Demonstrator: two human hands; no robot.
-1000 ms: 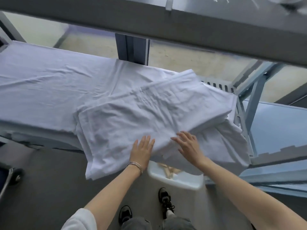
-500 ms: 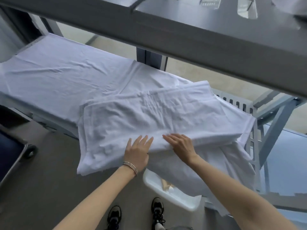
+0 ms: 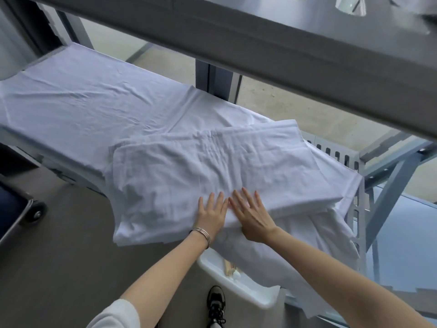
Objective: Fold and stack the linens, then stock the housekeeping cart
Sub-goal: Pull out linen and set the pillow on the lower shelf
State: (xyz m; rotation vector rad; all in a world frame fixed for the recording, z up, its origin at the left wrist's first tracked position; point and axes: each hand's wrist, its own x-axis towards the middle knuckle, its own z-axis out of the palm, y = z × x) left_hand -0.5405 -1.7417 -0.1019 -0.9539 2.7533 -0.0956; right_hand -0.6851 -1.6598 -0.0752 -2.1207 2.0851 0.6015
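- Left hand (image 3: 211,215), fingers straight, pressing flat on the folded white sheet (image 3: 212,166); grasping nothing.
- Right hand (image 3: 253,215) just beside it, also flat and released on the sheet's near edge.
- Sheet lies on a flatter linen stack (image 3: 94,102) on the cart shelf (image 3: 30,67) (near edge overhanging).
- White bin (image 3: 227,278) below.

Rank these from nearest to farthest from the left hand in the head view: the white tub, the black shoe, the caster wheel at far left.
From the left hand, which lies flat on the folded sheet:
1. White tub, just below the wrist, partly under the hanging cloth.
2. Black shoe, lower, on the floor.
3. Caster wheel, far left.
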